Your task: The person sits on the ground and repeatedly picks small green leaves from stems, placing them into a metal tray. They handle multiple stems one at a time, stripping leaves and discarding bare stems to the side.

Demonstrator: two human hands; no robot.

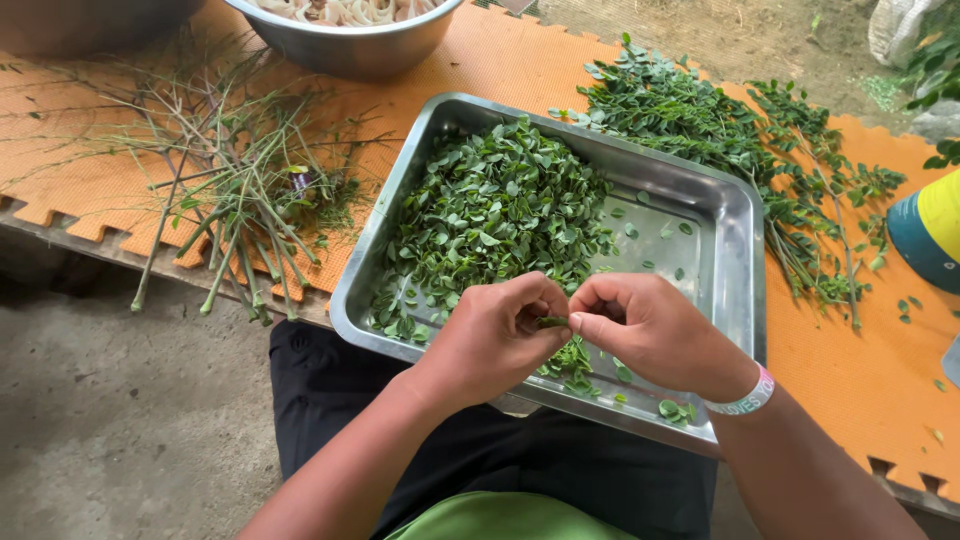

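My left hand (492, 335) and my right hand (655, 330) meet over the near edge of a steel tray (735, 225). Both pinch a small leafy sprig (552, 322) between their fingertips. A heap of plucked green leaves (495, 215) fills the tray's left half; a few loose leaves lie on its bare right side. A white wristband (745, 400) circles my right wrist. The tray rests partly on my lap and partly on an orange foam mat (850, 360).
Leafy branches (760, 150) lie on the mat right of the tray. Stripped bare stems (235, 190) are piled to the left. A steel bowl (350, 45) stands at the back. A blue and yellow object (930, 230) sits at the right edge. Concrete floor lies below left.
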